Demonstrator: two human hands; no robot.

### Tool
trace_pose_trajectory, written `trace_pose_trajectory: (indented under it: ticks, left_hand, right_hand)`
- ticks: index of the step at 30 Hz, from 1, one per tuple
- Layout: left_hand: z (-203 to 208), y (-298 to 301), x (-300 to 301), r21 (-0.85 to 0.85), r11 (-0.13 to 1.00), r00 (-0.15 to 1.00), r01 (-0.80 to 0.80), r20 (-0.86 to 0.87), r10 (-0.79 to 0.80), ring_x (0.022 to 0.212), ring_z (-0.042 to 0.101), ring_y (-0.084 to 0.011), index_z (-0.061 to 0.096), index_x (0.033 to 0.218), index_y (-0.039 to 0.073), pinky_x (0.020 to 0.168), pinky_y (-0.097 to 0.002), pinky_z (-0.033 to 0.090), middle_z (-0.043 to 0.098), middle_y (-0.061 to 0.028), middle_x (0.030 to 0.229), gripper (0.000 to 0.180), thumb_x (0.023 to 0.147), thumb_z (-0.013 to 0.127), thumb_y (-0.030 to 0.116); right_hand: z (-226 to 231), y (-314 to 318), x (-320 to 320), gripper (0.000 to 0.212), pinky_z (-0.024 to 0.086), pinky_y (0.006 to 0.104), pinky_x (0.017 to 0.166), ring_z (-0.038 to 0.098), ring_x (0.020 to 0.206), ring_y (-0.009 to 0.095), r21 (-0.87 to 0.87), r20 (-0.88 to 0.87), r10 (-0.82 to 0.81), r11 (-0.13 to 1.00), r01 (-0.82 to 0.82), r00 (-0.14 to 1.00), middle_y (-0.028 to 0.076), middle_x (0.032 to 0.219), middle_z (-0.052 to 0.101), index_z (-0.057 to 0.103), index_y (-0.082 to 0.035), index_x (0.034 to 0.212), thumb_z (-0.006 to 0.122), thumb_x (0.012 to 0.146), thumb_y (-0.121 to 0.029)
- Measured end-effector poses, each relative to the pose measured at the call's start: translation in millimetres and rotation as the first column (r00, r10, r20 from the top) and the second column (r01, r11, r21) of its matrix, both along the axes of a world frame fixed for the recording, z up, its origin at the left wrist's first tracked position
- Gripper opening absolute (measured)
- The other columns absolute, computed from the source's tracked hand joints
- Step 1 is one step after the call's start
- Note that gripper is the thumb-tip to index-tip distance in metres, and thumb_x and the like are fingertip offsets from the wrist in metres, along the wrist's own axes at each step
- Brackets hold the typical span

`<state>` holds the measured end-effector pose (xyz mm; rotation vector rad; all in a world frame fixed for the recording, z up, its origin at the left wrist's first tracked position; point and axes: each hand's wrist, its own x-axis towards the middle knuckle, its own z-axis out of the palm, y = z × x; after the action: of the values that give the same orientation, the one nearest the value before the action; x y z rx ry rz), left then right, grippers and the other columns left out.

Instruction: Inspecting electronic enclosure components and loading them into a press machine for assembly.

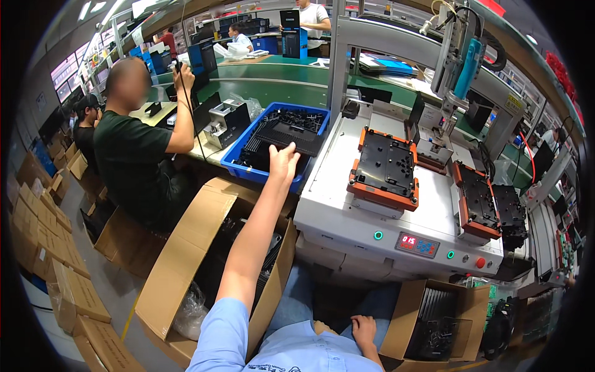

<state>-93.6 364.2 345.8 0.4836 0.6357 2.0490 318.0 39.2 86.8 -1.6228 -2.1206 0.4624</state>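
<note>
Lying in a blue bin (233, 172), a black panel (280, 132) sits right at the left hand (284, 163)'s narrowly parted fingers; whether they grip it cannot be told. The right hand (364, 330) rests on a thigh, loosely spread. Digits glow on a display (418, 244). The panel looks flat, finely patterned.
</note>
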Motion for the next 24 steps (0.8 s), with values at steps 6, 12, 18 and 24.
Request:
trace_pose_trajectory:
  ticks: [6, 12, 18, 24]
  left_hand:
    - [-10, -4, 9, -0.14, 0.99, 0.982, -0.034, -0.191, 0.007, 0.085, 0.057, -0.0189, 0.034, 0.121, 0.008, 0.093, -0.0475, 0.046, 0.053, -0.0069, 0.099, 0.048, 0.084, 0.06, -0.005]
    - [10, -58, -6, -0.334, 0.943, 0.91, 0.001, -0.392, -0.139, 0.08, 0.068, -0.0276, 0.015, 0.141, -0.012, 0.071, -0.0326, 0.058, 0.06, -0.0191, 0.098, 0.075, 0.083, 0.06, 0.002]
    - [-34, -162, 1, -0.293, 0.956, 0.736, 0.031, -0.64, -0.22, 0.085, 0.065, -0.0192, 0.048, 0.126, -0.001, 0.075, -0.0299, 0.053, 0.063, -0.0131, 0.104, 0.045, 0.09, 0.063, 0.023]
    - [-96, -279, 89, -0.651, 0.14, -0.22, 0.746, -0.44, -0.871, 0.113, 0.057, -0.0186, 0.048, 0.132, -0.002, 0.097, -0.0323, 0.044, 0.061, -0.0137, 0.119, 0.041, 0.097, 0.054, 0.019]
  right_hand:
    - [-1, 3, 1, 0.007, 0.044, 0.0406, 0.076, 0.057, 0.083, 0.03, 0.021, -0.003, -0.012, 1.0, 0.012, 1.0, 0.009, 0.081, 0.066, 0.07, -0.011, 0.082, 0.064, 0.079, -0.013]
    - [-1, 6, -3, 0.008, 0.044, 0.0402, 0.076, 0.057, 0.083, 0.03, 0.03, -0.005, -0.006, 1.0, 0.006, 1.0, 0.009, 0.081, 0.066, 0.07, -0.011, 0.083, 0.063, 0.079, -0.012]
    - [14, 6, -8, 0.009, 0.046, 0.038, 0.077, 0.06, 0.085, 0.027, -0.021, 0.04, -0.004, 1.0, 0.005, 0.999, 0.01, 0.081, 0.066, 0.071, -0.01, 0.084, 0.063, 0.081, -0.014]
    - [33, 19, -39, 0.03, 0.05, 0.0278, 0.081, 0.062, 0.093, 0.016, -0.592, -0.725, -0.355, 0.759, -0.271, 0.59, 0.008, 0.094, 0.068, 0.066, -0.003, 0.107, 0.057, 0.095, -0.029]
